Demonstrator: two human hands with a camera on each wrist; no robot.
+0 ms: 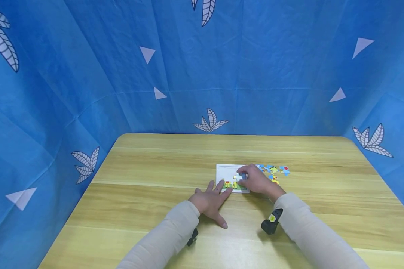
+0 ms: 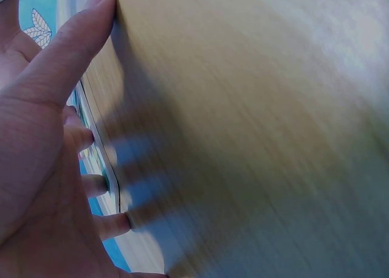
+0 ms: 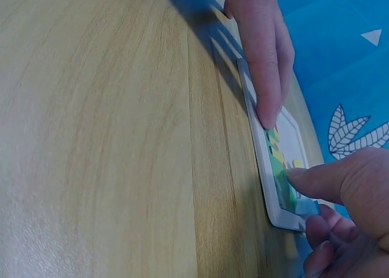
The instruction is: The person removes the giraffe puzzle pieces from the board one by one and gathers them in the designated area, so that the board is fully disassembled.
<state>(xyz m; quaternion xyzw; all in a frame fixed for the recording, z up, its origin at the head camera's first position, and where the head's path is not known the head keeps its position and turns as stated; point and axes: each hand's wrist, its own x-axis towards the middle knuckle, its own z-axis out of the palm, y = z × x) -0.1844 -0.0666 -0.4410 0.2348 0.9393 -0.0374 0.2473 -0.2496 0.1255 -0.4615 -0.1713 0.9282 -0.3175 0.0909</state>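
Observation:
A white puzzle tray (image 1: 226, 172) lies on the wooden table, with joined green and yellow puzzle pieces (image 1: 228, 185) along its near side. My right hand (image 1: 257, 181) reaches over the tray's right part, its thumb and forefinger pinching a pale puzzle piece (image 1: 238, 176) just above that row. In the right wrist view, the right thumb (image 3: 310, 179) is low over the green pieces (image 3: 281, 184). With fingers spread, my left hand (image 1: 209, 202) rests its fingertips at the tray's near left corner; its thumb points toward the near side of the table.
Several loose puzzle pieces (image 1: 284, 170), blue, yellow and red, lie on the table (image 1: 155, 164) right of the tray, partly behind the right hand. A blue curtain (image 1: 272, 74) with leaf prints hangs behind and beside the table. Each wrist wears a black camera (image 1: 272, 222).

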